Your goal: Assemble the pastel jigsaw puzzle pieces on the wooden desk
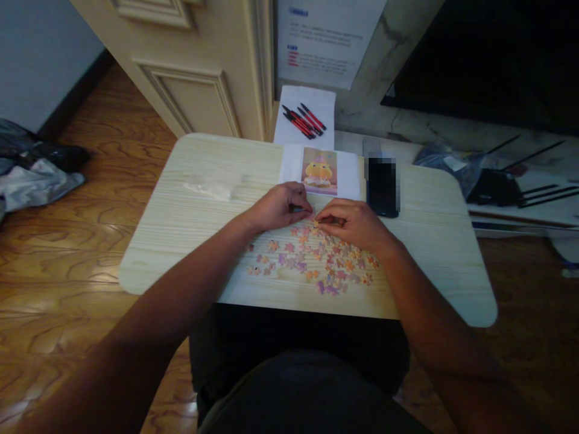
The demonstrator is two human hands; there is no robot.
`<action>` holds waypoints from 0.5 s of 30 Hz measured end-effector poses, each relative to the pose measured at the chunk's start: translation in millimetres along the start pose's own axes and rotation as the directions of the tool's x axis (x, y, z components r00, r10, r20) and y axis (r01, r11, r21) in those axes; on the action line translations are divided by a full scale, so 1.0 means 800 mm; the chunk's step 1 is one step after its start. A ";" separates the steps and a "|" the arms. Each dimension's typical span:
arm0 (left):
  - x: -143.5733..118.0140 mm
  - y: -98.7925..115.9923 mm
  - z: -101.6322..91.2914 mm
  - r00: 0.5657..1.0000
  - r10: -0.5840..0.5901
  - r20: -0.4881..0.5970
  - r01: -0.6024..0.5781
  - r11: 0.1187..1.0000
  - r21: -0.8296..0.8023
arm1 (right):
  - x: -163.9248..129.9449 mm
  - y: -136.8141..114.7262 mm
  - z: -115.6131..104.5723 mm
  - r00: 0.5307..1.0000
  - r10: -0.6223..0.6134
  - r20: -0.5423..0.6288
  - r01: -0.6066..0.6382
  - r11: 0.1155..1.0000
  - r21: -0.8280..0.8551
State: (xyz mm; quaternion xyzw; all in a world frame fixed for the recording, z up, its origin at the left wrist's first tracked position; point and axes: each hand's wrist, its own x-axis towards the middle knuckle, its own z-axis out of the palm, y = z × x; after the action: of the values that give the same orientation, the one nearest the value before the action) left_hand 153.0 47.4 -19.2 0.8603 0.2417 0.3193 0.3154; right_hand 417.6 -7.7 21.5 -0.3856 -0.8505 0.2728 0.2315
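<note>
Puzzle pieces [312, 262] lie scattered at frame centre on pale wooden table [181, 223], spread beneath both hands. Left hand [278, 206] and right hand [350, 223] meet fingertip to fingertip at top edge of scatter, each pinched narrow on small piece. Reference picture [319, 171] of yellow cartoon figure lies just above hands; dark phone [382, 187] beside it, right. Red-and-black pens [304, 120] rest on white sheet, upper centre.

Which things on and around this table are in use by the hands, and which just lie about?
In use: left hand, right hand, puzzle pieces, duck picture.

Lying about: phone, pens, plastic bag, notice sheet, table.
</note>
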 end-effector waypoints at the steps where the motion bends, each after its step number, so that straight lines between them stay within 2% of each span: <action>1: 0.000 0.000 0.000 1.000 0.001 0.000 -0.001 1.000 -0.001 | 0.000 -0.001 0.000 1.000 0.009 0.002 -0.009 1.000 0.002; 9: 0.001 0.001 -0.001 1.000 0.002 -0.005 -0.003 1.000 -0.024 | -0.001 -0.009 0.007 0.998 0.058 -0.026 -0.058 0.998 0.002; 15: 0.001 0.002 -0.002 1.000 -0.002 -0.010 0.002 1.000 -0.023 | 0.000 -0.012 0.011 0.995 0.096 -0.005 -0.096 0.995 0.029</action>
State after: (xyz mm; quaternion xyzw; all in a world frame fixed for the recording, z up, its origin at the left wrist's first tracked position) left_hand 152.6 47.8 -16.8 0.8548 0.2403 0.3261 0.3244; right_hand 407.2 -15.7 20.8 -0.4235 -0.8262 0.2946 0.2264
